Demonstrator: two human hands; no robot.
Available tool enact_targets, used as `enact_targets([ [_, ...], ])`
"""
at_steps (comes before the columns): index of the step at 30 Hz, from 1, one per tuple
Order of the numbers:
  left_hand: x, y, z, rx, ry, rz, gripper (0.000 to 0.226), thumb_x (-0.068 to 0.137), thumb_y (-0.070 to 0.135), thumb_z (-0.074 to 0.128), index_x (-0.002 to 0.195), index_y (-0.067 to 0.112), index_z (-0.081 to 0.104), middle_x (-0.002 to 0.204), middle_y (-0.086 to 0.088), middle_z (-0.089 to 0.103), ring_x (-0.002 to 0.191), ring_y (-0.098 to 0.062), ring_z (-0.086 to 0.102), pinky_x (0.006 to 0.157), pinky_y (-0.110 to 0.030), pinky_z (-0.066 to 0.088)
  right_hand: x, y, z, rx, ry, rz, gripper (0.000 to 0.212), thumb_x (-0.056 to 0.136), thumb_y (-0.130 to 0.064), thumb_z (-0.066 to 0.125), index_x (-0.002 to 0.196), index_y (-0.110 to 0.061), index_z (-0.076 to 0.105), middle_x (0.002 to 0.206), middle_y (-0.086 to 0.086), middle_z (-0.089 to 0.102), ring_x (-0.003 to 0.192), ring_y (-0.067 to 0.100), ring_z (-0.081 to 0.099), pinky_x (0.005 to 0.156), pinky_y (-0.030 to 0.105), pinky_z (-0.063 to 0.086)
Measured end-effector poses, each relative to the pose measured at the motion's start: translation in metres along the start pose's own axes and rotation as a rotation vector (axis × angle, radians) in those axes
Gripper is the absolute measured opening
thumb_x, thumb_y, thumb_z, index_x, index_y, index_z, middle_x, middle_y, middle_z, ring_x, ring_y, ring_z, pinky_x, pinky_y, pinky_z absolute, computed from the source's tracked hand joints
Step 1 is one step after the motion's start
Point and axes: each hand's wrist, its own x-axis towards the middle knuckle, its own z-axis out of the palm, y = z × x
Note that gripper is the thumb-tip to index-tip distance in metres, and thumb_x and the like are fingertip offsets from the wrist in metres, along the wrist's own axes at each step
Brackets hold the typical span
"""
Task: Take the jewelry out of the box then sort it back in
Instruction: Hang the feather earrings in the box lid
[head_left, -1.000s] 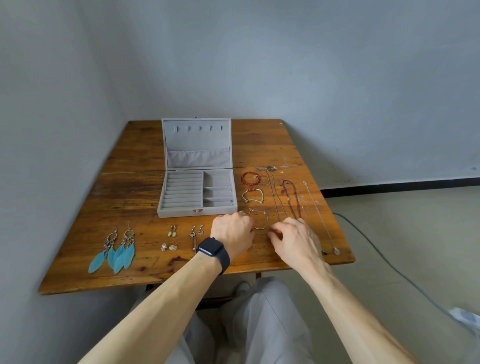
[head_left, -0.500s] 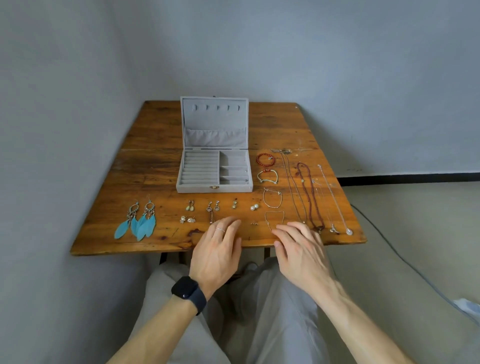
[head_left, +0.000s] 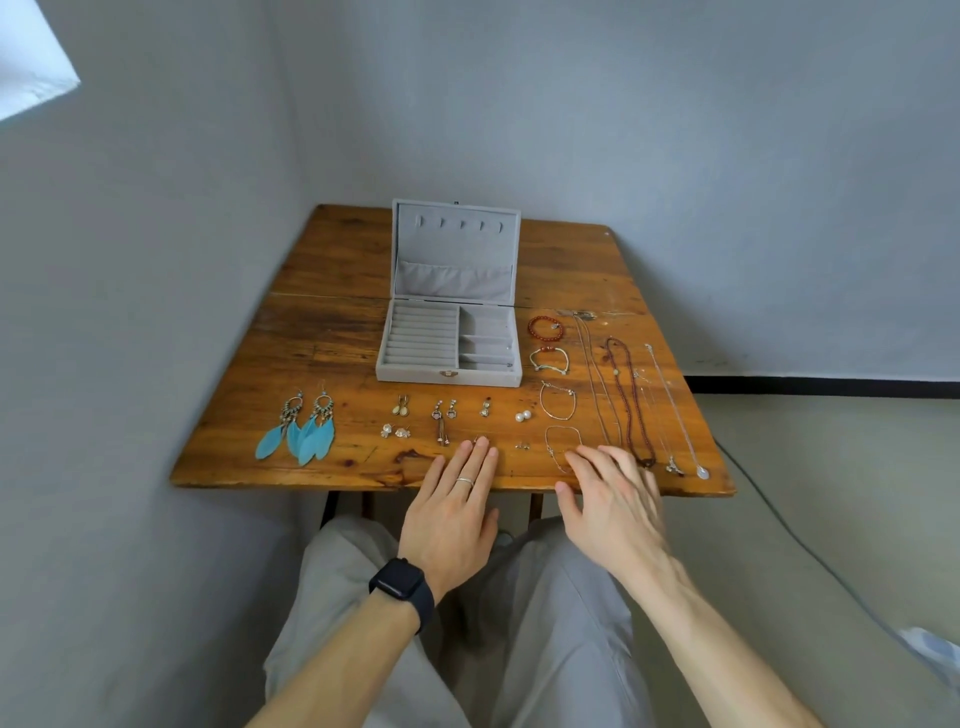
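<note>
**A:** What's different from a second ago?

**B:** Both hands have come back toward the lower edge of the frame. The left hand was curled up near the front of the box. Now it lies flat with straight fingers, its tips resting on the worktop, and it grips nothing.

**A:** And the right?

**B:** The right hand is spread loose and holds nothing, though it is a little blurred. Its fingertips are at the near end of a thin chain (touching or just above, I can't tell).

**A:** Where's the jewelry?

**B:** All of it is on the worktop. The feather earrings are at centre left, with the small earrings in front of the box. The bracelets and necklaces are to its right. The box stands open at centre, and its compartments look bare.

**A:** So?

**B:** I'd judge that the emptying is finished and the sorting back in hasn't started.
</note>
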Motion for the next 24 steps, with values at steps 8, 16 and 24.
enact_targets([
  [8, -0.003, -0.001, 0.005, -0.008, -0.029, -0.003, 0.084, 0.085, 0.038, 0.068, 0.156, 0.014, 0.031, 0.160, -0.005, 0.033, 0.148, -0.023, 0.030, 0.121, -0.043, 0.019, -0.003, -0.002, 0.003, 0.071, 0.030, -0.027, 0.045, 0.094, -0.039, 0.058, 0.134, -0.017, 0.062, 0.138, 0.001, 0.060, 0.134, 0.021, 0.046, 0.105, 0.043, 0.041],
  [16, -0.004, 0.000, -0.001, -0.014, -0.054, 0.007, 0.082, 0.085, 0.036, 0.068, 0.155, 0.014, 0.033, 0.160, -0.005, 0.033, 0.148, -0.023, 0.030, 0.121, -0.043, 0.018, -0.008, -0.005, 0.002, 0.101, 0.006, -0.021, 0.042, 0.095, -0.039, 0.058, 0.134, -0.025, 0.062, 0.138, -0.002, 0.059, 0.134, 0.021, 0.045, 0.103, 0.044, 0.041],
  [24, -0.005, -0.015, -0.031, -0.208, -0.003, 0.008, 0.051, 0.093, 0.025, 0.061, 0.143, 0.022, 0.049, 0.152, -0.002, 0.046, 0.139, -0.021, 0.045, 0.115, -0.037, 0.032, 0.000, -0.036, -0.002, 0.287, 0.152, -0.110, 0.034, 0.091, -0.028, 0.068, 0.124, -0.020, 0.070, 0.129, -0.004, 0.065, 0.123, 0.018, 0.053, 0.101, 0.037, 0.044],
])
